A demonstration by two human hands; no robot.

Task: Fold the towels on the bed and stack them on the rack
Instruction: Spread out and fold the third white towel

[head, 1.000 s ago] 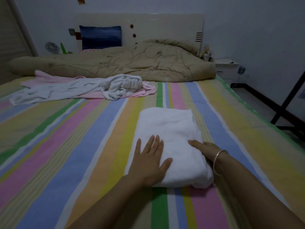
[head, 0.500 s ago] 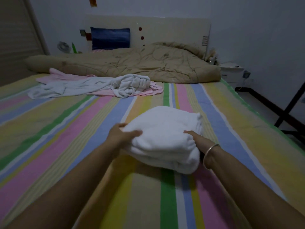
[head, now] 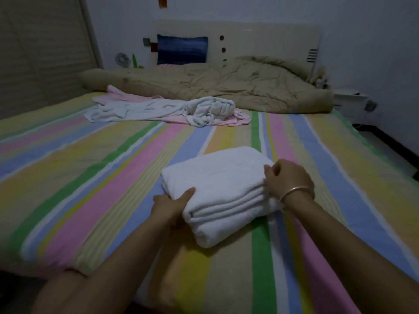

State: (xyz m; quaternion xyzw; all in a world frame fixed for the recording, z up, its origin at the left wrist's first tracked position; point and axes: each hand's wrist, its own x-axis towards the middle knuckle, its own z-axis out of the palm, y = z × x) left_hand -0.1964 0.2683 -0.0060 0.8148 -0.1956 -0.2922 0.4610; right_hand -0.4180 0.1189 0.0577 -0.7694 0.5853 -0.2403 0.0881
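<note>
A folded white towel [head: 223, 184] lies in a thick stack on the striped bed [head: 95, 177], its near corner raised. My left hand [head: 171, 205] grips its near left edge, thumb on top and fingers underneath. My right hand [head: 289, 177], with a metal bangle on the wrist, grips the towel's right edge with curled fingers. Farther back lie an unfolded grey-white towel [head: 158, 109] and a pink towel [head: 238, 118] under it, both crumpled. The rack is out of sight.
A rumpled tan quilt [head: 226, 85] runs across the head of the bed below the headboard [head: 260, 39]. A white bedside table [head: 349, 103] stands at the right. The bed's right edge drops to the floor [head: 385, 143].
My hands went from lying flat on the towel to gripping its left and right edges. The towel has been turned and shifted a little, and my view has swung to the right.
</note>
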